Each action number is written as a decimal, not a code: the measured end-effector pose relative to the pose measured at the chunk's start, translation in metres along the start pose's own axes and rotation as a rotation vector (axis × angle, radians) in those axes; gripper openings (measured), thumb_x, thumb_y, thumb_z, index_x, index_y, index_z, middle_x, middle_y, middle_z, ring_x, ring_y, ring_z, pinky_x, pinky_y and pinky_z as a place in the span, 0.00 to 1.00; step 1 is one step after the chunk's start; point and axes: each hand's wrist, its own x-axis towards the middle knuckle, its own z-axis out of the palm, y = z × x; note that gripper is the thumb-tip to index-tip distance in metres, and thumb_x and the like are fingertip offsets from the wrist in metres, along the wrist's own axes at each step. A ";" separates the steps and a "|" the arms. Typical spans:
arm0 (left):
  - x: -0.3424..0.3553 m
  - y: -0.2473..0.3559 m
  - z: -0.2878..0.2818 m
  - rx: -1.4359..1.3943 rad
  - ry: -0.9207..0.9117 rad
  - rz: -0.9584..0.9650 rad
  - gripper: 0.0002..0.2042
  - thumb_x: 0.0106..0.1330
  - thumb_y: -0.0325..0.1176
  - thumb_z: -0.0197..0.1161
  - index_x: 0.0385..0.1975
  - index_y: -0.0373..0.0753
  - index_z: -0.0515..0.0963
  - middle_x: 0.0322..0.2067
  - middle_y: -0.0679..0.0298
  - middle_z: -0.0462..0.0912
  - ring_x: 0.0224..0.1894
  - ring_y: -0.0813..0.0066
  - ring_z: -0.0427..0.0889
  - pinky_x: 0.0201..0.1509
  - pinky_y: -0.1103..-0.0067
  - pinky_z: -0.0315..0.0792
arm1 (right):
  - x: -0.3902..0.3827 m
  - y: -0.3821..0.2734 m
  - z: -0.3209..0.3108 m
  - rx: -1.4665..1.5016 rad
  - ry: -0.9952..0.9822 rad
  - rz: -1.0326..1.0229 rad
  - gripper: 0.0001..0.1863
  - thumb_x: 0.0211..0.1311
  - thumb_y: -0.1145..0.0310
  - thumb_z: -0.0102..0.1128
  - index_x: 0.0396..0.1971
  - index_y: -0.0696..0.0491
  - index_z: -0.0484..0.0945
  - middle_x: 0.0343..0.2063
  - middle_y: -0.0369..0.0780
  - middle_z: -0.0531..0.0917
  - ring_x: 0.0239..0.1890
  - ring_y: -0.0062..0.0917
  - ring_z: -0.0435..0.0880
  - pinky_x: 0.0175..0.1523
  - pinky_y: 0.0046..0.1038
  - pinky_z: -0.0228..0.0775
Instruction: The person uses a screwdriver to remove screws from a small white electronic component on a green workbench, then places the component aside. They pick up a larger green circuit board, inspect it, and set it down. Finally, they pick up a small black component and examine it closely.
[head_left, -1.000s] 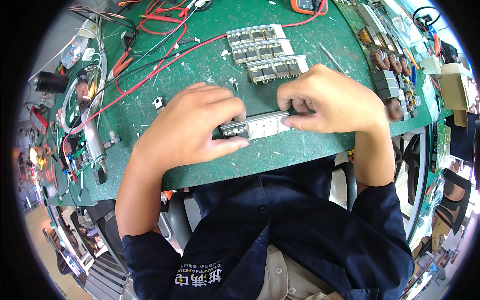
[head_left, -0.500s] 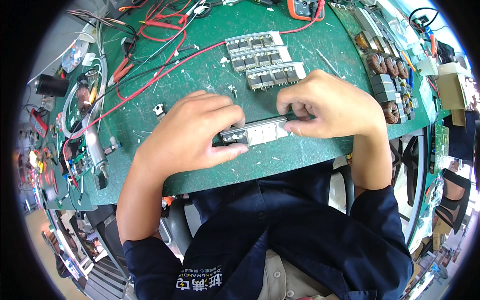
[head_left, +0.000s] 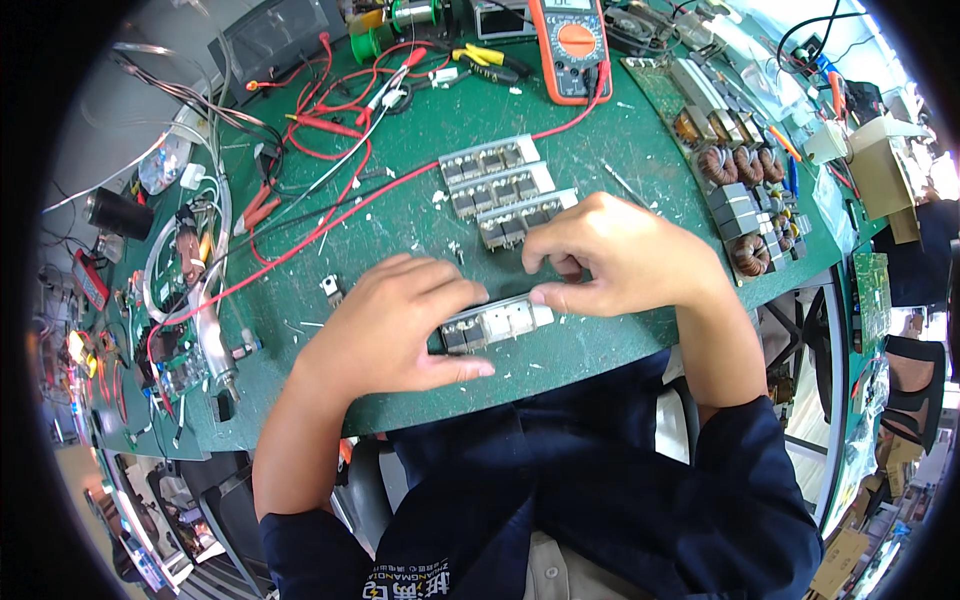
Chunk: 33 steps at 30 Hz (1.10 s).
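Note:
Near the table's front edge lies a metal heatsink bar (head_left: 508, 319) with black transistor-like parts at its left end and white pads along the rest. My left hand (head_left: 395, 322) spans the bar's left end: its index finger is by the upper edge, its thumb stretched out below and apart from it. At the other end is my right hand (head_left: 615, 255), its fingers curled and thumb tip at the bar's upper right corner. A gap shows between that thumb and index finger. Beyond them, three similar bars (head_left: 497, 160) fitted with black parts lie in a stepped row.
An orange multimeter (head_left: 573, 50) sits at the back, its red lead crossing the table. Yellow-black pliers (head_left: 490, 62) lie beside it. At right is a circuit board with copper coils (head_left: 750, 255); at left, a tangle of wires and a small component (head_left: 331, 287).
The view has tilted, showing more of the table's back. My left thumb has drawn away from the bar, widening the gap to the index finger. The bars look unmoved on the table.

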 end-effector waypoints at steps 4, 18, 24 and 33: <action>0.000 0.003 -0.004 0.009 -0.013 0.008 0.26 0.48 0.47 0.80 0.42 0.37 0.83 0.36 0.58 0.82 0.41 0.54 0.82 0.48 0.65 0.75 | 0.004 -0.003 -0.003 -0.012 0.029 -0.028 0.12 0.55 0.68 0.72 0.34 0.58 0.81 0.16 0.41 0.75 0.18 0.36 0.77 0.27 0.36 0.67; -0.010 0.007 -0.008 -0.027 -0.011 0.020 0.22 0.53 0.45 0.76 0.42 0.38 0.81 0.33 0.59 0.79 0.39 0.56 0.82 0.47 0.64 0.74 | 0.007 -0.020 0.000 -0.054 -0.009 0.026 0.14 0.53 0.67 0.73 0.37 0.58 0.83 0.18 0.43 0.78 0.20 0.38 0.79 0.29 0.37 0.70; -0.016 0.007 -0.009 -0.016 -0.010 0.025 0.22 0.54 0.45 0.76 0.43 0.38 0.81 0.34 0.59 0.79 0.40 0.56 0.82 0.48 0.64 0.75 | 0.010 -0.023 0.003 -0.036 -0.011 0.032 0.13 0.53 0.68 0.73 0.37 0.58 0.83 0.18 0.43 0.77 0.20 0.36 0.77 0.28 0.36 0.69; -0.054 0.012 -0.008 -0.001 0.024 0.077 0.25 0.55 0.49 0.75 0.46 0.39 0.80 0.35 0.58 0.79 0.41 0.54 0.82 0.49 0.63 0.75 | 0.014 -0.058 0.023 -0.069 -0.047 0.146 0.13 0.55 0.66 0.72 0.36 0.57 0.83 0.17 0.42 0.78 0.18 0.35 0.78 0.27 0.35 0.69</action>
